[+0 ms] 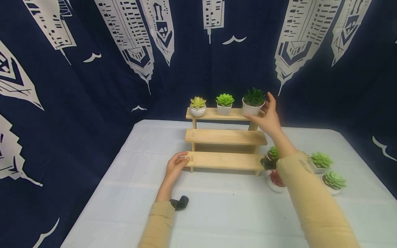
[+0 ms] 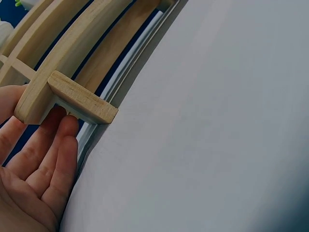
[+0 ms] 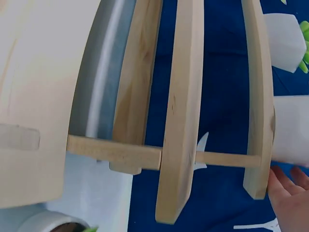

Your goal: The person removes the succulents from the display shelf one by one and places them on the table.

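Note:
A three-step wooden plant stand [image 1: 226, 160] stands on the table. My left hand [image 1: 176, 164] holds the left end of its lowest board, the thumb by the board and the fingers under it in the left wrist view, beside the end piece [image 2: 82, 96]. At the right end of the top board, my right hand [image 1: 268, 117] grips a dark green potted succulent [image 1: 253, 100] by its white pot [image 3: 292, 128], thumb in front and fingers round the right side. Left of it on that board are a bright green succulent [image 1: 224, 103] and a yellow-green one [image 1: 197, 106].
Right of the stand, several more potted succulents sit on the white-covered table [image 1: 130, 193], among them a red one [image 1: 276, 181] and a pale green one [image 1: 333, 181]. My right arm partly covers this group. A dark blue printed cloth [image 1: 192, 75] hangs behind.

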### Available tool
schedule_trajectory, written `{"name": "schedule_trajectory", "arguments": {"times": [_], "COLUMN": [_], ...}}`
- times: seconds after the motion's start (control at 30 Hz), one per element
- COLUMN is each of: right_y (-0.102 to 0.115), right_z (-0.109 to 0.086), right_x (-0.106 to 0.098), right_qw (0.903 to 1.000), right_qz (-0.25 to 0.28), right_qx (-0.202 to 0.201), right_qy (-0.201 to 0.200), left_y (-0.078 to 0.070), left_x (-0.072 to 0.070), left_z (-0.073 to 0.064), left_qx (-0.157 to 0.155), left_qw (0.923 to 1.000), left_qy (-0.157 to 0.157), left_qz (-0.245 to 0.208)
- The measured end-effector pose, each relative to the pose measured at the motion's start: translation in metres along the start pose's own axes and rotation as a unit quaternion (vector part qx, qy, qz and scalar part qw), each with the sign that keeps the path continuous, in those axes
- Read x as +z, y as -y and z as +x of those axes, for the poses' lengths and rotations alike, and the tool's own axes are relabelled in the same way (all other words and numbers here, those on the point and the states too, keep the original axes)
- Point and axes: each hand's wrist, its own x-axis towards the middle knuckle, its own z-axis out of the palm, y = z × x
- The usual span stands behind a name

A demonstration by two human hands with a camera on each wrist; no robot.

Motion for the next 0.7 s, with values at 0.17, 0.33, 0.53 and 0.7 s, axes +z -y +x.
{"name": "schedule_trajectory", "arguments": {"times": [0.17, 0.33, 0.53, 0.7], "right_y": [-0.0009, -0.0009, -0.0011, -0.0019], "right_z": [0.0024, 0.0032, 0.0028, 0.0001], "right_x": [0.0065, 0.0092, 0.0081, 0.0048], "right_qw": [0.9997, 0.9987, 0.9977, 0.9975], "right_qz": [-0.015, -0.027, -0.038, -0.043], "right_qx": [-0.011, -0.011, -0.016, -0.023], "right_qy": [-0.016, -0.042, -0.053, -0.050], "left_y": [0.0000, -0.0002, 0.0001, 0.0010], "left_x": [0.0005, -0.0001, -0.0008, 0.0006], "left_z": [0.0004, 0.0006, 0.0011, 0.0012], "left_qx": [-0.003, -0.006, -0.007, -0.009], "left_qw": [1.0000, 1.0000, 0.9999, 1.0000], "left_qy": [0.001, 0.007, 0.008, -0.002], "left_qz": [0.001, 0.000, -0.006, 0.001]}}
